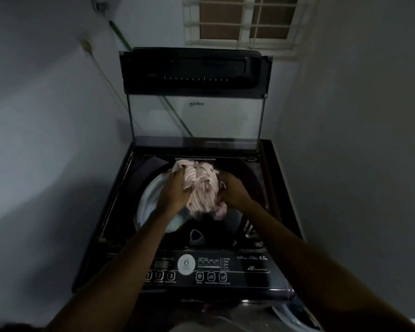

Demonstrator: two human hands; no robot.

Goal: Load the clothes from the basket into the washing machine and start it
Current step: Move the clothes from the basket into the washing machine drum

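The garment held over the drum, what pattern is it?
The garment has pink and white stripes, seen in the head view.

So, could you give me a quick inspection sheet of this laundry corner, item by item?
Surface: washing machine top, lid raised, drum open.
Job's things: pink striped garment held over the drum; control panel untouched.
Clutter: white rim lower right, perhaps the basket.
Hands: left hand and right hand both grip the garment.
Cables: cable and green hose on the left wall.
Surroundings: grey walls, barred window; dim light.
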